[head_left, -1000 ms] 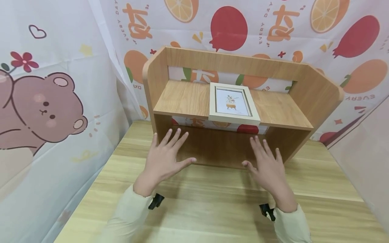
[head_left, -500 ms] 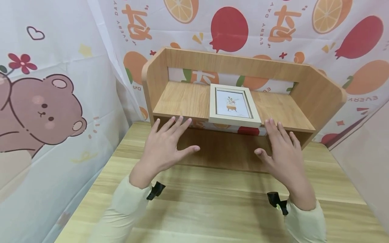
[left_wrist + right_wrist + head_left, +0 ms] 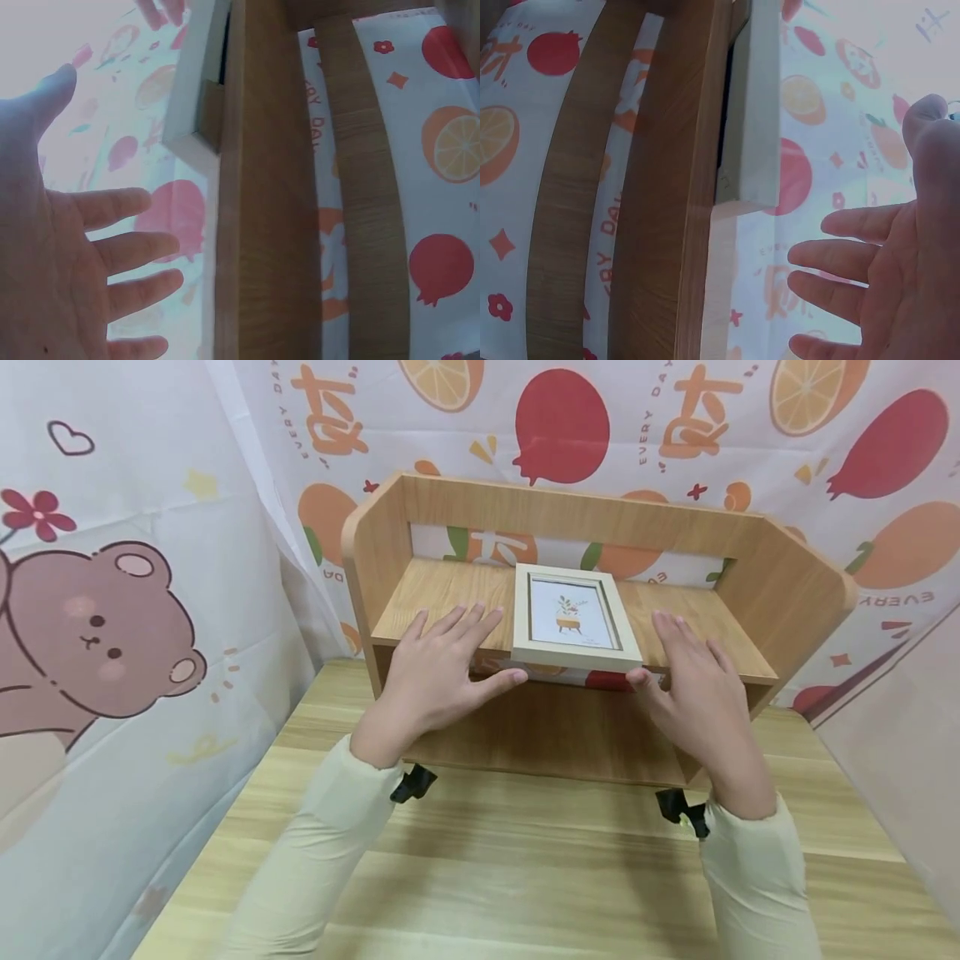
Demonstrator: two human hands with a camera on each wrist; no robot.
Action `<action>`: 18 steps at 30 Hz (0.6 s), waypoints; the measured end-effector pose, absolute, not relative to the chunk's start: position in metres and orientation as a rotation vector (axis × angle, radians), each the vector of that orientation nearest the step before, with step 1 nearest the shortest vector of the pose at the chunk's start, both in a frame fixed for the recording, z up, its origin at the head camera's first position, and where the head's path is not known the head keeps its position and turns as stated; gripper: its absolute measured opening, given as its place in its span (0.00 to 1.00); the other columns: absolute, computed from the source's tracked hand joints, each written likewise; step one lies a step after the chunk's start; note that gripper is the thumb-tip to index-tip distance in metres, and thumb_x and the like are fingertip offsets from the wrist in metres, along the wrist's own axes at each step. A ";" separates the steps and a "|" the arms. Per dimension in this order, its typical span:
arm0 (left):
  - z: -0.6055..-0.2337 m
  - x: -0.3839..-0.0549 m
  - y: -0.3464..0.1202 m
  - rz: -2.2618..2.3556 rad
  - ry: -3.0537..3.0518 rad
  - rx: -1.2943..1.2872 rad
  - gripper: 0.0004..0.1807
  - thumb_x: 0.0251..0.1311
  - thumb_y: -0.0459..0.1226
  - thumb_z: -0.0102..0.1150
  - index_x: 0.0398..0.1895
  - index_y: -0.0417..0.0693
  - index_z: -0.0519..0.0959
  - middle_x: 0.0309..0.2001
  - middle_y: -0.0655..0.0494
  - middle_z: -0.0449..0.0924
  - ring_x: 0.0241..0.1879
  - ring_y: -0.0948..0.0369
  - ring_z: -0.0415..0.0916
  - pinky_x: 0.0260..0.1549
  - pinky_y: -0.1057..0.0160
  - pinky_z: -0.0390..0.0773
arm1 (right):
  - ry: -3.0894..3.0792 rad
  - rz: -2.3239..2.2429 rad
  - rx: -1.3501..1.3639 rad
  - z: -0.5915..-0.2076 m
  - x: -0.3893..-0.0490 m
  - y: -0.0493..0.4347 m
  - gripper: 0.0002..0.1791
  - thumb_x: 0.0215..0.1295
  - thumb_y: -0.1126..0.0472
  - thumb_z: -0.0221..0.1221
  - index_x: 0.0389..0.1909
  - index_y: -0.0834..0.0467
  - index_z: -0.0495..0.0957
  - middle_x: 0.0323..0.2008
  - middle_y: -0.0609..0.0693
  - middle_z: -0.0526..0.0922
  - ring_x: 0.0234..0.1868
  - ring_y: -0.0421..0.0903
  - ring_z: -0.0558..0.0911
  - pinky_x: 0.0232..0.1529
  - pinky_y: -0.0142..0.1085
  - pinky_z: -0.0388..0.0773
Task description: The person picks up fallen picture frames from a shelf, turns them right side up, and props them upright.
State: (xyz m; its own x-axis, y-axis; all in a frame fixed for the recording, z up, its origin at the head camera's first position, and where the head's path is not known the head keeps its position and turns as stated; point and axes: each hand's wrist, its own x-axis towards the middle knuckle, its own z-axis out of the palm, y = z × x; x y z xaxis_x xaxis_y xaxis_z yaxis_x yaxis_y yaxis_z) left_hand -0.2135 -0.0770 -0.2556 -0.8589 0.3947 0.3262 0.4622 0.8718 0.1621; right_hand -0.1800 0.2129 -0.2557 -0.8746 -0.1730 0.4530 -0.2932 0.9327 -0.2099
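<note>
A cream picture frame (image 3: 577, 653) with a potted-plant print lies face up on the upper board of a wooden desk shelf (image 3: 450, 602), its near edge jutting past the board. To its left, my left hand (image 3: 438, 672) hovers with fingers spread and thumb toward the frame. On the other side my right hand (image 3: 697, 702) is held likewise, thumb tip close to the frame's near right corner. Both wrist views show straight fingers with nothing in them, apart from the frame; the left hand (image 3: 82, 247) and right hand (image 3: 885, 262) are above the board's level.
The shelf stands on a light wood-grain table (image 3: 495, 868), its lower compartment below the hands. Behind it hangs a fruit-print cloth (image 3: 645, 410). A bear-print cloth (image 3: 247, 527) hangs at the left. The shelf's side panels (image 3: 802, 585) rise beside the upper board.
Both hands have risen from in front of the lower compartment to the upper board's height. The left hand has also moved right, nearer the frame. The frame stays in place.
</note>
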 end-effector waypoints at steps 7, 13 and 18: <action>-0.250 -0.239 -0.064 -0.470 -2.794 -0.657 0.45 0.60 0.69 0.42 0.76 0.57 0.54 0.75 0.52 0.55 0.75 0.55 0.52 0.72 0.43 0.47 | -2.688 0.438 0.302 -0.245 -0.202 0.213 0.42 0.69 0.35 0.45 0.74 0.60 0.53 0.72 0.62 0.60 0.72 0.62 0.61 0.70 0.58 0.50; -0.246 -0.254 -0.057 -0.568 -2.850 -0.650 0.46 0.60 0.69 0.42 0.76 0.57 0.52 0.75 0.53 0.55 0.75 0.56 0.53 0.71 0.46 0.51 | -2.723 0.481 0.293 -0.240 -0.218 0.217 0.42 0.70 0.34 0.40 0.74 0.59 0.53 0.71 0.62 0.61 0.70 0.65 0.62 0.68 0.59 0.53; -0.246 -0.263 -0.052 -0.701 -2.884 -0.665 0.45 0.60 0.68 0.44 0.76 0.57 0.54 0.74 0.56 0.59 0.72 0.57 0.60 0.65 0.49 0.62 | -2.783 0.545 0.278 -0.240 -0.229 0.222 0.42 0.69 0.34 0.41 0.73 0.59 0.56 0.72 0.61 0.61 0.71 0.64 0.60 0.67 0.62 0.53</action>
